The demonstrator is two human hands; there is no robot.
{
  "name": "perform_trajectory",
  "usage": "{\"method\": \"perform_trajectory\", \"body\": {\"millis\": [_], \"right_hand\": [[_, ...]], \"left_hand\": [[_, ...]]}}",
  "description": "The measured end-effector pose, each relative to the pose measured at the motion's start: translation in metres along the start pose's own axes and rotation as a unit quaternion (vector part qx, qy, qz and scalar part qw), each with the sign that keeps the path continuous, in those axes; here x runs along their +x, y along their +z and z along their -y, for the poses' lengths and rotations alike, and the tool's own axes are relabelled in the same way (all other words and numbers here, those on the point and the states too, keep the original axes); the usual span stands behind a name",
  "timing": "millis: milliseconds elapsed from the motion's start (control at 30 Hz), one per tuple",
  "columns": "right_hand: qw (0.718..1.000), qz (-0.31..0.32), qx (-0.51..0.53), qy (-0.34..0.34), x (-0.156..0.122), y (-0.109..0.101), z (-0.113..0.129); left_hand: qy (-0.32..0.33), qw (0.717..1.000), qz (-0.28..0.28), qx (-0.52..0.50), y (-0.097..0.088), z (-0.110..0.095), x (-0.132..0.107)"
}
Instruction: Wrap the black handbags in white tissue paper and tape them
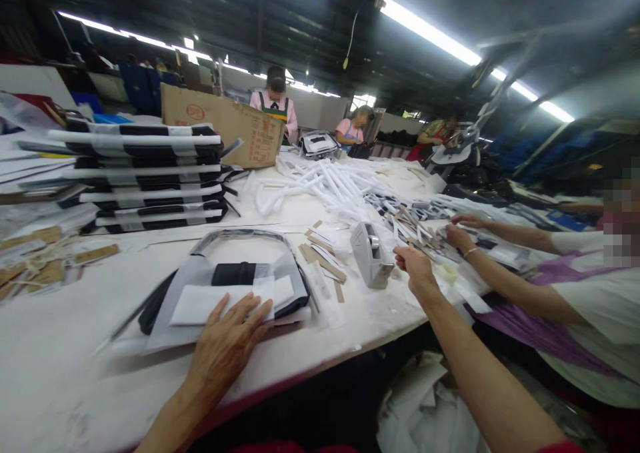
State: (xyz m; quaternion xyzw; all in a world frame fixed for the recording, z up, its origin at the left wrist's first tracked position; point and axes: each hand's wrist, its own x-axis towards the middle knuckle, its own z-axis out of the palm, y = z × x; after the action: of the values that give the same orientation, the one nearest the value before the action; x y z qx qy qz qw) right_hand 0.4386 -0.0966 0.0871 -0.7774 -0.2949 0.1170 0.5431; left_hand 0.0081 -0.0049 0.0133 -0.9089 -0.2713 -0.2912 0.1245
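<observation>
My left hand lies flat with fingers spread on a dark folded item in a clear plastic bag with a white paper insert, near the table's front edge. My right hand reaches out beside a grey tape dispenser, fingers curled at its cutter end; what they pinch is too small to make out. Brown card strips lie between the bag and the dispenser.
A stack of bagged black-and-white items stands at the left, a cardboard box behind it. White tubes pile mid-table. A person's hands work at the right; others sit at the far side.
</observation>
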Motion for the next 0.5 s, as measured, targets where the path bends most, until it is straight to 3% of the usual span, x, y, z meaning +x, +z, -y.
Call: {"method": "perform_trajectory", "body": {"millis": [267, 500], "right_hand": [[0.994, -0.008, 0.017, 0.111, -0.035, 0.001, -0.037], [0.983, 0.070, -0.117, 0.122, -0.034, -0.022, -0.035]], "left_hand": [[-0.002, 1.000, -0.003, -0.014, 0.002, 0.001, 0.000], [-0.068, 0.994, 0.008, -0.086, -0.007, -0.010, 0.000]]}}
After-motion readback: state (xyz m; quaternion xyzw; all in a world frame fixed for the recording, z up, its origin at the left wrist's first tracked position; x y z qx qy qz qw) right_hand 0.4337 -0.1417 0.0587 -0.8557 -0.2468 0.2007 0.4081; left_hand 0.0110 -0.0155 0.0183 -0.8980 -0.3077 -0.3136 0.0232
